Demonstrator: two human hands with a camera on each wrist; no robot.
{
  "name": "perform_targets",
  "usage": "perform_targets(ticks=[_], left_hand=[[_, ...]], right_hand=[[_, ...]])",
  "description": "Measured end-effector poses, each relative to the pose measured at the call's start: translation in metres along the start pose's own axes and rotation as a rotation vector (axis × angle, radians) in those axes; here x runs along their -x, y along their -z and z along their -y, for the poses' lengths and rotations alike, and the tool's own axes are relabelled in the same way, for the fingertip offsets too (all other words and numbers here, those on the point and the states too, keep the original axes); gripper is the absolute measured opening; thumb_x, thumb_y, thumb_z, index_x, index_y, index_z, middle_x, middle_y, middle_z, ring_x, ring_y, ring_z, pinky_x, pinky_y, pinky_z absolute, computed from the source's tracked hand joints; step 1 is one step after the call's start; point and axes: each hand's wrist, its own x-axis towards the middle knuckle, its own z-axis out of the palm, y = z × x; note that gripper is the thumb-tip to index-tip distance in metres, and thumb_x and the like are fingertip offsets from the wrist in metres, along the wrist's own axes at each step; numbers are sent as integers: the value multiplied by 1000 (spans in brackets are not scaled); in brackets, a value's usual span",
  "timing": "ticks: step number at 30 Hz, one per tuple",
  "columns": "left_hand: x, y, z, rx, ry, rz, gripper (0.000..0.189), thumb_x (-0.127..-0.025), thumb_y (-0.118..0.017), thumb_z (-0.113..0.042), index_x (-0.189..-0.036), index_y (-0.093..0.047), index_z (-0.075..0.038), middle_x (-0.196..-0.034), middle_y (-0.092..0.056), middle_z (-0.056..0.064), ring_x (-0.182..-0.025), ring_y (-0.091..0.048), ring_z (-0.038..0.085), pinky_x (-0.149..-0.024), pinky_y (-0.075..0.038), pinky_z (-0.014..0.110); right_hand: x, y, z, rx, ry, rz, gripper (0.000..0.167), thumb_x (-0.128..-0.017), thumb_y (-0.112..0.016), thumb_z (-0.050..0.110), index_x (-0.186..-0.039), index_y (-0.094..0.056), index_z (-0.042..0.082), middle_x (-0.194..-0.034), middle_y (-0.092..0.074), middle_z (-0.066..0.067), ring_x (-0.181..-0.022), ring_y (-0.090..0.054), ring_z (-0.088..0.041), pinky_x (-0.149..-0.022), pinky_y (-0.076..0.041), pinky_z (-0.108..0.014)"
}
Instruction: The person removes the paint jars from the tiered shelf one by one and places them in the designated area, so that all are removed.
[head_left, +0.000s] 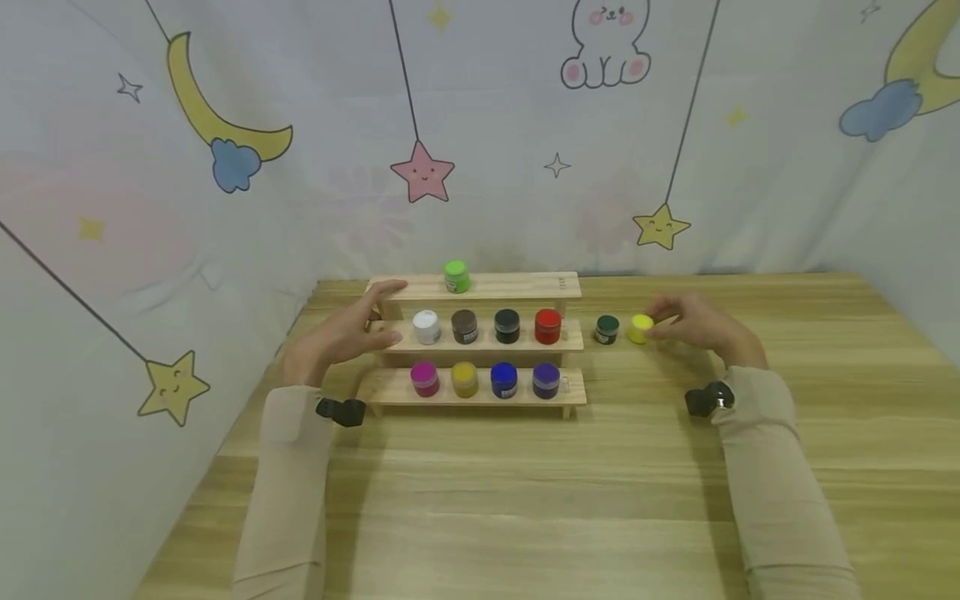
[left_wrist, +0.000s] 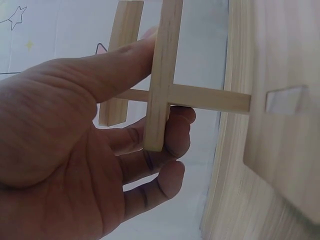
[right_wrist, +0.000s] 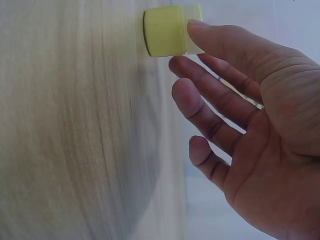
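A three-tier wooden rack stands on the table with small paint jars on its steps. My left hand grips the left end of its middle step; in the left wrist view the thumb lies on one side of the plank and curled fingers on the other. On the right, my right hand pinches a yellow paint jar by its lid, between thumb and fingertips, at the tabletop. A dark green paint jar stands between that jar and the rack.
A light green jar sits alone on the top step. White, brown, black and red jars line the middle step. Several more stand on the bottom step, including a magenta jar. A printed curtain hangs behind.
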Motion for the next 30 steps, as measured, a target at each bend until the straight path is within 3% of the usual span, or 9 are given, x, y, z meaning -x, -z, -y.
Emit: perform_targets(ticks=[10,20,30], left_hand=[[1,1,0,-5,-11,-2,75,-101,-63,-21,-159,-16,-26,-158,-25,26,-132,-40,48,-104,-36,66],[1,-1,1,25,45,18,76,-101,-62,-22,-160,-14,-31,-159,-25,24,-136,-37,48,-106,-33,66],[3,0,-2,31,40,14,76,-101,-62,-22,-159,-14,-32,-160,-24,23,-137,-37,47,-106,-34,66]], right_hand=[[3,6,7,-11,-2,5,44,-94,-71,17,-127,-56,-7,-129,-59,-28,-120,-54,-41,-103,-40,-56],[6,12,19,23,-21,3,48,-96,-69,21,-133,-54,-5,-134,-57,-27,-122,-53,-42,-100,-42,-58],[10,19,46,-8,61,-49,43,-99,-65,21,-133,-53,-3,-134,-55,-25,-118,-57,-40,-95,-47,-57]])
